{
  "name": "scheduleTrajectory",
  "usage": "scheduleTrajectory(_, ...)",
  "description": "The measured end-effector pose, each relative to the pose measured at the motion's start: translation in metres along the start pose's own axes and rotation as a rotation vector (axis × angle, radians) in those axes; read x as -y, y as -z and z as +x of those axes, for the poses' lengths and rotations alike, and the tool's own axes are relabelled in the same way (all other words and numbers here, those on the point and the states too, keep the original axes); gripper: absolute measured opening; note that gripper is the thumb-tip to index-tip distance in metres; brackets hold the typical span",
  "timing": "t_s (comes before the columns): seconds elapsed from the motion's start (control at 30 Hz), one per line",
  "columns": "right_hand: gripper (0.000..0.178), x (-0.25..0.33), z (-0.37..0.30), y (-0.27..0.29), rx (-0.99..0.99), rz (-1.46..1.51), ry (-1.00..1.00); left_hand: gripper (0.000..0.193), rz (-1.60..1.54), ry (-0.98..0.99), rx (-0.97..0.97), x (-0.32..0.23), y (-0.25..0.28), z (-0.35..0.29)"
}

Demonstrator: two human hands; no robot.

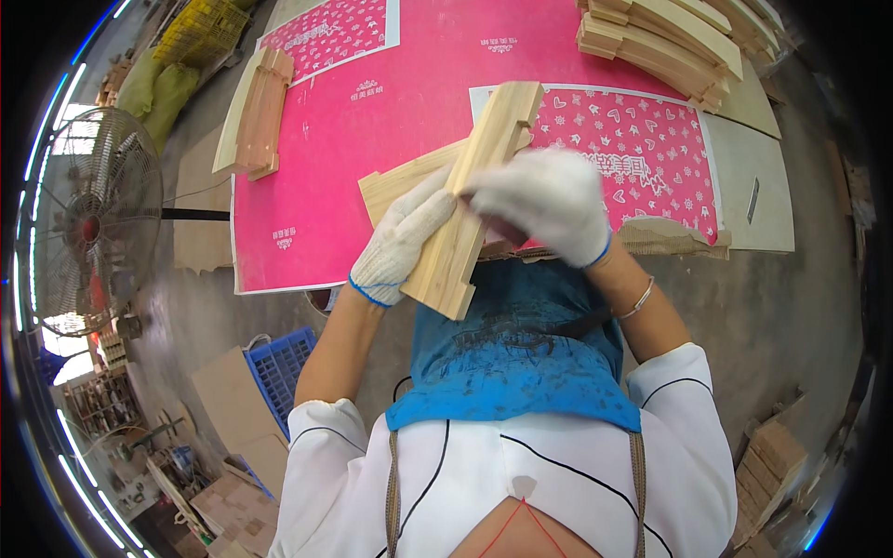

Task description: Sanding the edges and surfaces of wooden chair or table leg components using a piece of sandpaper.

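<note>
With our left hand [402,236] we grip the notched wooden piece [456,246] across the table's [326,209] near edge, while our right hand [553,200], its grip too blurred to tell, seems to work the piece's right side, which next calls for steady support.

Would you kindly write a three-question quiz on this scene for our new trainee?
1. True or false: the left hand is bare.

2. Multiple choice: what stands to the left of the pink-covered table?
A. A sofa
B. A large fan
C. A refrigerator

3. Fill in the blank: the long piece in the person's grasp is made of ____.

Key:
1. False; it is gloved.
2. B.
3. Wood.
</note>
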State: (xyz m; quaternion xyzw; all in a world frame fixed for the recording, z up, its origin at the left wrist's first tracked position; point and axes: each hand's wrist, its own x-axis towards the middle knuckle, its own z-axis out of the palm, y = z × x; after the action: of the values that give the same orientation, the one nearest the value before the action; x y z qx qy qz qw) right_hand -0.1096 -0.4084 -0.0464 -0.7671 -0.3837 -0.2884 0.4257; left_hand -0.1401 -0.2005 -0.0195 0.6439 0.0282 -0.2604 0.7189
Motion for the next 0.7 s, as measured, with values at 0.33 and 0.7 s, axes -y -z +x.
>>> scheduleTrajectory(0.33,0.010,0.026,-0.008,0.005,0.184,0.181,-0.165,0.060,0.228,-0.347,-0.064,-0.006,-0.002,0.017)
scheduleTrajectory(0.7,0.033,-0.017,-0.029,0.002,0.017,0.099,-0.982,0.023,0.650,-0.549,-0.454,0.064,-0.013,0.005)
